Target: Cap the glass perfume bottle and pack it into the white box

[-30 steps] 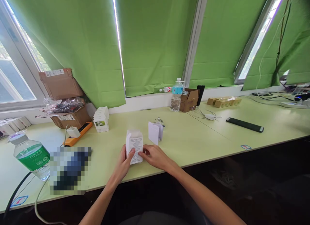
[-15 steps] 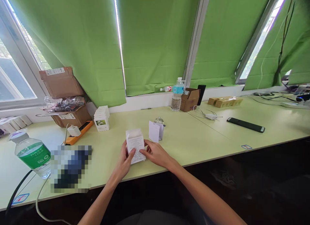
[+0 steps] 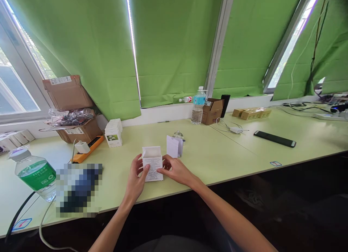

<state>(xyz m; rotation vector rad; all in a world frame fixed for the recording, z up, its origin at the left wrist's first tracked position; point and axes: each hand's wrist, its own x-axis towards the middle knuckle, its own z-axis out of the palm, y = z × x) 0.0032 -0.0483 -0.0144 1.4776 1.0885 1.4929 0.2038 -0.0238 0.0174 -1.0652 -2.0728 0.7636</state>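
Green fabric blinds (image 3: pixel 174 45), the largest element, hang behind a long pale yellow-green table (image 3: pixel 209 161). At the back left sits an open brown cardboard box (image 3: pixel 88 133) with clear plastic-wrapped contents; nearer the front edge is a clear plastic bottle with a green label (image 3: pixel 38 177). The left hand (image 3: pixel 136 177) and right hand (image 3: pixel 178 171) together grip a white printed paperboard carton (image 3: pixel 152 168): each thumb lies on the text-covered front, while the other fingers close in at the sides, partly hidden. The carton is between the hands, near the table's front edge, with a plain white flap at its upper end; whether its base touches the table cannot be told. Beyond the right hand stands a folded white card (image 3: pixel 172 147), partly covering a small, clear, shiny rounded object (image 3: pixel 178 134).
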